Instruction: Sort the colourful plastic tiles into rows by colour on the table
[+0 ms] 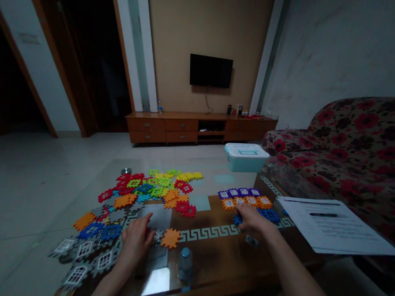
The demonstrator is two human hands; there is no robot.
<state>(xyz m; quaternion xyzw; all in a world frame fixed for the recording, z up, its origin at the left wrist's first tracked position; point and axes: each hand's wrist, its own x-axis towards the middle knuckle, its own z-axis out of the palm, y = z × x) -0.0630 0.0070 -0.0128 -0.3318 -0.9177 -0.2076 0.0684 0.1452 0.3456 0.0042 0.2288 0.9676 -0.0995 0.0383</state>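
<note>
My left hand (136,241) lies on the glass-topped table (216,260), fingers curled over a red tile, beside an orange tile (171,238) and grey window tiles (88,256). My right hand (252,219) reaches to a joined row of purple, orange and blue tiles (245,200), fingers closed on a blue tile at its near edge. A spread of loose interlocking tiles in red, green, yellow, orange and blue (155,189) covers the left part of the table.
A small bottle with a blue cap (185,263) stands near the front edge. Printed sheets (332,226) lie at the right. A teal storage box (245,156) sits at the far end. A floral sofa (367,151) is on the right, a TV cabinet (197,127) beyond.
</note>
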